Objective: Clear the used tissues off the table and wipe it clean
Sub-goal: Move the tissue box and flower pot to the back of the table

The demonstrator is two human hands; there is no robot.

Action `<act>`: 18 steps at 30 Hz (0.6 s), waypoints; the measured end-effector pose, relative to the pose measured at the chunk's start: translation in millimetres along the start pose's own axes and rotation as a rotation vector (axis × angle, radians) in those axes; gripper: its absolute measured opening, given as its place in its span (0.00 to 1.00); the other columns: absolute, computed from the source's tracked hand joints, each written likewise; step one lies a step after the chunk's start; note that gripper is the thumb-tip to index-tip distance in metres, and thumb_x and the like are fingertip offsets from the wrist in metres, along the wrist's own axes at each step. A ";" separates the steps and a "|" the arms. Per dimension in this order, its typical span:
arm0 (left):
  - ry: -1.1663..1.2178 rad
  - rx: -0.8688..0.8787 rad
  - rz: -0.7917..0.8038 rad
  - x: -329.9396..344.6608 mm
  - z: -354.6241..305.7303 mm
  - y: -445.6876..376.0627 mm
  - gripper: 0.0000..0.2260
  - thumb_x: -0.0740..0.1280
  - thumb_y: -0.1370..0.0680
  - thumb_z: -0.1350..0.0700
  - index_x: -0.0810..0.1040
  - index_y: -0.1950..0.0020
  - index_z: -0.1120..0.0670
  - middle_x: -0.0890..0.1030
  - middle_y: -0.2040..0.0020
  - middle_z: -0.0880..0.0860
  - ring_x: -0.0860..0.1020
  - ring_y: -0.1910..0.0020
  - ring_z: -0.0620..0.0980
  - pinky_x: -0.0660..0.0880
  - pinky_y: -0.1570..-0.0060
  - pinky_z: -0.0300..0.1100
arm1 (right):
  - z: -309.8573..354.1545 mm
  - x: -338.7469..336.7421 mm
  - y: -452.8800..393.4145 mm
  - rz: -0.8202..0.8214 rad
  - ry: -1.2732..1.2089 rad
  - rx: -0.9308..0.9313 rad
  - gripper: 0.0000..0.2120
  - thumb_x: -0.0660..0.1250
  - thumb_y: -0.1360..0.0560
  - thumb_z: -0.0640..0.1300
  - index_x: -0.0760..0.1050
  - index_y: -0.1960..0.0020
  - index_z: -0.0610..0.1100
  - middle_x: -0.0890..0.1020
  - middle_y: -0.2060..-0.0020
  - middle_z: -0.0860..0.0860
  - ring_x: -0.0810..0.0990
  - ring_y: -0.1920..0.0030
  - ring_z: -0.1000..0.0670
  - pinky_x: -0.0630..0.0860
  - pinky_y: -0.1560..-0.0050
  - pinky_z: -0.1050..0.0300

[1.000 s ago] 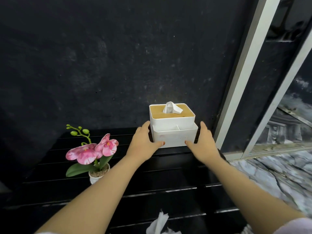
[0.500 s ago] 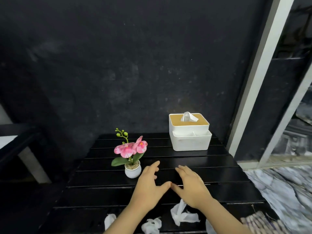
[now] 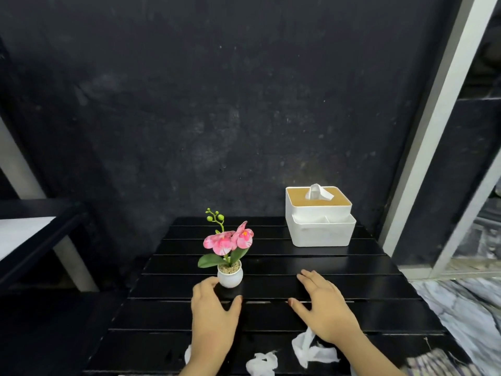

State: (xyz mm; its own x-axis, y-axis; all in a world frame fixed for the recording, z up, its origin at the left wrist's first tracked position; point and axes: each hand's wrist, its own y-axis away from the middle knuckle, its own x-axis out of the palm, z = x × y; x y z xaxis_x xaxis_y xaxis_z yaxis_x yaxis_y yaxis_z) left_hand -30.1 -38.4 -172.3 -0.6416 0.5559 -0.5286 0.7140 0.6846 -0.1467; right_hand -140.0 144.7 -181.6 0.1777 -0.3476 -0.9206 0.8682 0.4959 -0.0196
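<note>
Crumpled white used tissues lie at the near edge of the black slatted table [image 3: 352, 270]: one [image 3: 309, 348] under my right wrist, one [image 3: 261, 363] in the middle, and a scrap [image 3: 187, 353] partly hidden behind my left forearm. My left hand [image 3: 214, 313] hovers open just in front of a small white pot with a pink orchid [image 3: 230, 276], fingertips close to the pot. My right hand [image 3: 322, 308] is open, fingers spread, palm down over the table's middle. Neither hand holds anything.
A white tissue box [image 3: 320, 218] with a wooden lid and a tissue poking out stands at the table's back right, near a dark wall. A white door frame [image 3: 433, 126] rises on the right. A dark bench [image 3: 32, 240] sits to the left. Marble floor [image 3: 466, 302] lies right.
My hands let go of the tissue box and drew back toward me, then spread apart. The left one moved toward the orchid pot. The view pulled back.
</note>
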 end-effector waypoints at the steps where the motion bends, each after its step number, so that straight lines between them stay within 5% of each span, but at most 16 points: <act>1: 0.010 -0.015 -0.002 0.4 -0.3 -3.6 0.26 0.73 0.31 0.57 0.67 0.36 0.55 0.67 0.43 0.48 0.70 0.38 0.53 0.71 0.40 0.46 | 0.2 -0.4 -0.4 -0.001 -0.001 0.001 0.62 0.25 0.53 0.78 0.55 0.28 0.49 0.57 0.26 0.54 0.51 0.26 0.53 0.49 0.25 0.54; 5: 0.084 -0.012 0.043 1.4 -4.2 -15.2 0.28 0.73 0.31 0.58 0.65 0.34 0.53 0.68 0.41 0.47 0.69 0.40 0.47 0.70 0.39 0.45 | 0.8 -0.8 -0.4 0.005 -0.003 0.002 0.61 0.27 0.52 0.79 0.55 0.28 0.50 0.57 0.26 0.55 0.51 0.26 0.54 0.48 0.26 0.55; 12: 0.176 -0.037 0.032 5.7 -3.1 -30.6 0.15 0.73 0.31 0.59 0.73 0.50 0.46 0.77 0.54 0.42 0.76 0.50 0.45 0.69 0.53 0.38 | 1.2 -0.2 -1.7 0.008 -0.019 -0.013 0.42 0.48 0.34 0.73 0.56 0.28 0.50 0.57 0.26 0.56 0.51 0.26 0.55 0.48 0.26 0.55; 18: 0.241 -0.076 0.006 9.1 -9.0 -35.5 0.16 0.75 0.33 0.58 0.71 0.60 0.40 0.77 0.60 0.41 0.76 0.57 0.42 0.69 0.57 0.37 | 1.1 -0.4 -3.0 0.011 -0.034 -0.012 0.41 0.50 0.33 0.73 0.56 0.28 0.50 0.58 0.26 0.56 0.51 0.26 0.55 0.48 0.26 0.55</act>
State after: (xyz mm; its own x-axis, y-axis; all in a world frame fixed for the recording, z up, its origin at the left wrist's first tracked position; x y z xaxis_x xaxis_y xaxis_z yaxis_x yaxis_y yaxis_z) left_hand -63.7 -53.5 -164.3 -0.6920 0.6505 -0.3131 0.7010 0.7091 -0.0762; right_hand -142.2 142.5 -180.8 0.2032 -0.3687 -0.9071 0.8602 0.5097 -0.0145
